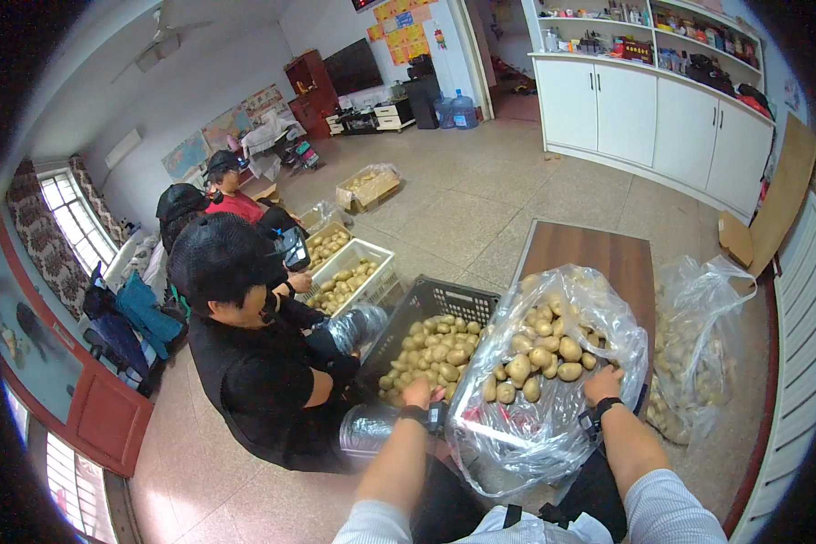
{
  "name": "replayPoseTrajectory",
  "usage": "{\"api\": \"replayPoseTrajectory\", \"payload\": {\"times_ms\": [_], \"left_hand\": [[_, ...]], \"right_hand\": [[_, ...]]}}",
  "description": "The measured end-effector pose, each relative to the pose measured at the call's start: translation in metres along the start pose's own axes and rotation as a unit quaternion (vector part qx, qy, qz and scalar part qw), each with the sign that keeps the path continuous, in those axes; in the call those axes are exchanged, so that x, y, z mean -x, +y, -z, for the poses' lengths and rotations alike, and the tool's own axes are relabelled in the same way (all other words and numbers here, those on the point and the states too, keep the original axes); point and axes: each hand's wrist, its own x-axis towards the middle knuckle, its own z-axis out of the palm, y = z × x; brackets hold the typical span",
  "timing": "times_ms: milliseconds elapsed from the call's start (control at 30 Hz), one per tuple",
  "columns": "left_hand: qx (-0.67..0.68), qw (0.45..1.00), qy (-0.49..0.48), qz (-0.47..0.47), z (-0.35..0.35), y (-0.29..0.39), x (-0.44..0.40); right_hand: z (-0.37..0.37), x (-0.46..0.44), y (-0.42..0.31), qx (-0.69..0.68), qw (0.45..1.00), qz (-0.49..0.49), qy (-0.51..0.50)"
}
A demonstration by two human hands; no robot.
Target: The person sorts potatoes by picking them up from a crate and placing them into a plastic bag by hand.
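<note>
My left hand (420, 392) is at the near right side of a dark plastic crate (378, 337), close to the potatoes (431, 354) in it. Its fingers are too unclear to tell whether they hold anything. To the right, a clear plastic bag (490, 435) lies spread open over a brown board-like surface, with a heap of potatoes (544, 349) inside. At the right side of this bag, my right hand (601, 385) has its fingers curled against the plastic, beside the heap. Both wrists wear dark straps with small devices.
A person in black (263, 390) sits left of the crate, with others farther along. A white crate of potatoes (385, 258) and a cardboard box (372, 189) stand beyond. Another plastic bag of potatoes (698, 354) is on the floor at right. White cabinets (626, 109) line the back.
</note>
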Motion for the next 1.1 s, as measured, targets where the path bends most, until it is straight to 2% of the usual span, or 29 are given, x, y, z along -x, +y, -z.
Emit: {"api": "replayPoseTrajectory", "payload": {"times_ms": [100,200,367,400,433,467,500,567,633,700,833,900,967,1033,1100], "left_hand": [[-0.011,1.000,-0.026,0.006,0.000,0.001,0.000],[-0.003,0.999,-0.032,0.011,0.000,-0.003,-0.006],[-0.013,0.999,-0.037,0.021,0.002,-0.002,-0.004],[-0.244,0.958,-0.078,-0.131,0.010,-0.009,-0.013],[-0.356,0.907,-0.103,-0.199,0.010,-0.009,-0.013],[-0.455,0.840,-0.112,-0.273,0.006,-0.001,-0.003],[-0.227,0.963,-0.083,-0.119,-0.003,0.004,0.007],[0.022,0.998,-0.047,0.045,-0.009,0.009,0.015],[0.027,0.996,-0.061,0.053,-0.006,0.007,0.008],[0.034,0.995,-0.075,0.061,-0.004,0.002,-0.001],[0.019,0.995,-0.083,0.042,-0.004,-0.003,-0.002],[0.023,0.995,-0.085,0.038,-0.002,-0.009,-0.011],[0.033,0.995,-0.087,0.041,-0.006,-0.001,0.001],[0.026,0.997,-0.047,0.055,-0.012,0.012,0.020],[0.023,0.996,-0.069,0.045,-0.012,0.011,0.021]], "right_hand": [[-0.064,-0.056,0.037,0.080,0.995,0.057,0.021],[-0.030,-0.008,0.010,0.032,0.997,0.050,0.040],[-0.035,0.015,0.002,0.053,0.993,0.101,0.029],[-0.043,0.016,0.003,0.050,0.991,0.120,0.024],[-0.049,0.017,0.004,0.050,0.991,0.120,0.024],[-0.056,0.018,0.006,0.068,0.982,0.172,0.029],[-0.062,0.019,0.008,0.087,0.970,0.224,0.034],[-0.072,0.022,0.011,0.105,0.962,0.243,0.060],[-0.072,0.026,0.009,0.123,0.953,0.261,0.087],[-0.046,0.045,-0.004,0.109,0.962,0.250,0.017],[-0.024,0.074,-0.017,0.059,0.961,0.272,-0.004],[-0.035,0.077,-0.015,0.125,0.941,0.307,0.066],[-0.033,0.084,-0.020,0.146,0.943,0.296,0.041],[-0.035,0.087,-0.020,0.167,0.943,0.286,0.016],[-0.042,0.087,-0.016,0.184,0.942,0.280,-0.001]]}}
